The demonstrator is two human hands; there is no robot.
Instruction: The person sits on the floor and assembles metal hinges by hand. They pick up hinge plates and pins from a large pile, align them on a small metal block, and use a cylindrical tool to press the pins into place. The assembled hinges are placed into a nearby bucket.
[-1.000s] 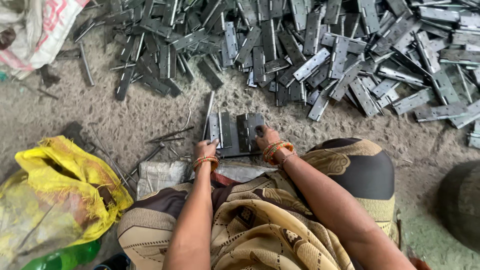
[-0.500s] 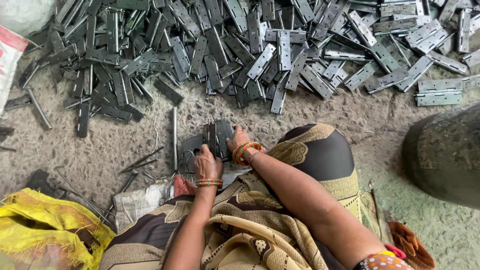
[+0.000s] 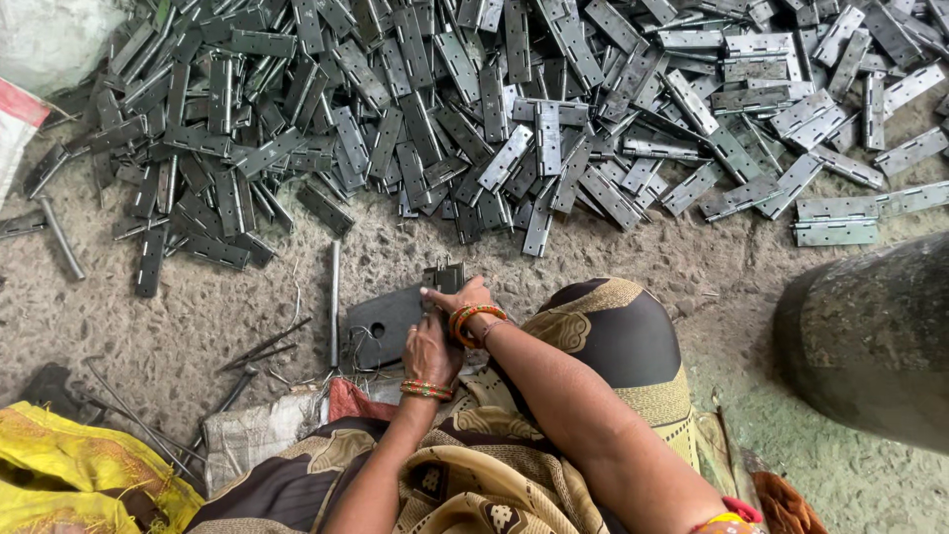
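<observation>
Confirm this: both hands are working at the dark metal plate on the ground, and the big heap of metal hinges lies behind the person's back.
Not behind. The head view shows the heap of metal hinges spread on the ground ahead of the person, beyond the dark metal plate. The left hand and right hand are indeed at that plate.

Hinge heap (image 3: 514, 129) ahead, drum (image 3: 870, 336) rightward

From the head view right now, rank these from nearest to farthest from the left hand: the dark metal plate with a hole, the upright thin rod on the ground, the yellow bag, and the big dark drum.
1. Dark metal plate: touching the left hand, just left of it.
2. Thin rod: farther left, beyond the plate.
3. Yellow bag: lower left corner.
4. Dark drum: far right edge.
</observation>
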